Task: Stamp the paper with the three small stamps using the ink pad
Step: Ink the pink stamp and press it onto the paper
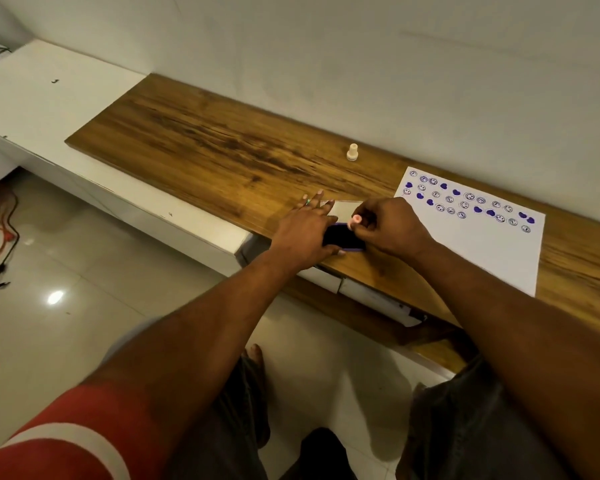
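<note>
The ink pad [343, 237], dark with a purple rim, lies open near the front edge of the wooden desk; its clear lid [343, 206] stands up behind it. My left hand [305, 233] rests flat on the pad's left side, fingers spread. My right hand [392, 226] pinches a small pink stamp [355, 221] just above the pad's right part. A cream stamp [352, 152] stands upright farther back on the desk. The white paper [492, 251] lies to the right, with several purple hearts and round faces stamped along its far edge.
The wooden desk top [205, 140] runs along a white wall. A lower white ledge [42, 98] extends to the left. Red and black cables [4, 244] lie on the tiled floor at far left. My knees and feet are below the desk edge.
</note>
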A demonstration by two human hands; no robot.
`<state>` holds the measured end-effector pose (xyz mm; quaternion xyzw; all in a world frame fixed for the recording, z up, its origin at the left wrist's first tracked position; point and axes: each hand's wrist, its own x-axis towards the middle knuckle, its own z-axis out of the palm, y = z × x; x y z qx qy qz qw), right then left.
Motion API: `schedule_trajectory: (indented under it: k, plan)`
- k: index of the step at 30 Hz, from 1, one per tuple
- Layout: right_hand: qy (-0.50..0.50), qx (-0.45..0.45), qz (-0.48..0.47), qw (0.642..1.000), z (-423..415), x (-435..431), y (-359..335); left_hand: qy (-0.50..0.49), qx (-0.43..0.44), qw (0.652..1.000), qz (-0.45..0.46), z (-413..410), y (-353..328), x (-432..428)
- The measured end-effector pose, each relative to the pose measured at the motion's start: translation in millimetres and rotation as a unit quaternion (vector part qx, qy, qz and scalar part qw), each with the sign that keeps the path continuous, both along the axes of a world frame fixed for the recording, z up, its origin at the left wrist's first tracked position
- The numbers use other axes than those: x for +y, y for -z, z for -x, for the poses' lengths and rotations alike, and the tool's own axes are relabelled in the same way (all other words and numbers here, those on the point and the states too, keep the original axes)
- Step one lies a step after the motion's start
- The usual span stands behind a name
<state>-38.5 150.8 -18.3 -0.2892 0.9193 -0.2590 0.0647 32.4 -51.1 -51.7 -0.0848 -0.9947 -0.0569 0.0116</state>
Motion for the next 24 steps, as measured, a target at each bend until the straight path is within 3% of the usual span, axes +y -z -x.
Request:
schedule_trajectory:
  k: [4,6,10,12,15,24]
  plan:
    - [-0.017,0.016,-0.014,1.0,-6.8,-6.9,-7.8,-0.011,-0.021,1.0,-0.019,1.4,1.5,2.8]
    - [-0.009,0.056,0.086,0.995,-4.7,-12.8,-31.2,-0.026,-0.023,0.999,-0.04,1.3,2.0,2.6]
    - [0.034,0.188,0.267,0.945,4.6,-22.1,-68.0,-0.052,-0.029,0.997,-0.051,0.8,0.8,5.2]
    - [0.027,0.127,0.215,0.968,-5.9,-19.3,-45.3,-0.058,-0.025,0.996,-0.055,1.7,-1.7,4.7]
    - [-0.001,0.009,-0.021,1.0,-26.1,-12.3,11.2,-0.06,-0.026,0.996,-0.06,0.4,-3.2,4.6]
    - [0.015,-0.007,-0.051,0.999,-17.7,-13.2,26.2,-0.054,-0.053,0.996,-0.049,3.6,-7.7,5.2]
